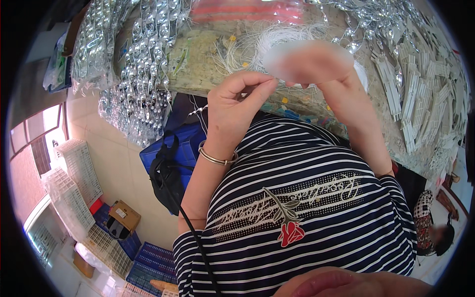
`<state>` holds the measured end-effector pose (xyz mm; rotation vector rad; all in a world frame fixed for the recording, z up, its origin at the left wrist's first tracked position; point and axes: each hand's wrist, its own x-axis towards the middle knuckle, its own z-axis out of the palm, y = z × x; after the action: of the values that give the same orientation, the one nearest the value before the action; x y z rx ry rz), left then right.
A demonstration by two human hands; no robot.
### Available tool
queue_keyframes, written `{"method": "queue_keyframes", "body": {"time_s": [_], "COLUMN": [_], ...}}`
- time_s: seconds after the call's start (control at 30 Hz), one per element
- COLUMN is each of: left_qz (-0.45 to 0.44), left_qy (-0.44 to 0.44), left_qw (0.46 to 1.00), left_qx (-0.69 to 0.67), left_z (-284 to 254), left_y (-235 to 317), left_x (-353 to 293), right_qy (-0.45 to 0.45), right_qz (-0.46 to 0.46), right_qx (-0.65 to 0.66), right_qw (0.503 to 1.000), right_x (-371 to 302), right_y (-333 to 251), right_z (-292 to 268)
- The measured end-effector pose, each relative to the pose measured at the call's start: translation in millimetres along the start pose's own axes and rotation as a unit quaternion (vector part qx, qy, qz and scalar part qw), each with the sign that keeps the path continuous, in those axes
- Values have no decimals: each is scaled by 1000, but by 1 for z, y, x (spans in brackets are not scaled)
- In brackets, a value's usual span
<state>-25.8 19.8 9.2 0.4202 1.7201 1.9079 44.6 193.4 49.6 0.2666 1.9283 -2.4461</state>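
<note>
My left hand (235, 99) is raised over the near edge of the worktable (193, 79), thumb and forefinger pinched together. Whatever lies between those fingertips is too small to make out. Close by on its right, my right hand (314, 64) is up over the table, its fingers hidden in a blur, so its grip cannot be told. Behind and partly beneath the right hand lies a loose coil of thin white string (292, 34), with loose ends spreading left across the table.
Shiny silver twisted strips (148, 59) hang over the table's left edge; more silver strips (381, 20) lie at the far right. White slotted plastic pieces (413, 94) pile up on the right. A blue bag (190, 143) sits below the left forearm. White crates (79, 168) stand on the floor.
</note>
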Motion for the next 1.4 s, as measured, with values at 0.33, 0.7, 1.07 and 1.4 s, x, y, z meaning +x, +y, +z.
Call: {"method": "queue_keyframes", "body": {"time_s": [0.33, 0.7, 1.07, 1.4], "left_qz": [-60, -43, -20, -64], "left_qy": [-16, 5, -34, -17], "left_qw": [988, 996, 999, 995], "left_qx": [-138, -82, -33, -73], "left_z": [-4, -1, -1, -1], "left_y": [5, 10, 7, 10], "left_x": [-1, 0, 0, -3], "right_qy": [-17, 30, -15, 10], "right_qz": [-291, -258, -91, -97], "right_qx": [-474, -448, -263, -238], "right_qw": [831, 855, 960, 966], "right_x": [4, 5, 15, 16], "right_y": [9, 15, 20, 19], "right_z": [15, 8, 7, 7]}}
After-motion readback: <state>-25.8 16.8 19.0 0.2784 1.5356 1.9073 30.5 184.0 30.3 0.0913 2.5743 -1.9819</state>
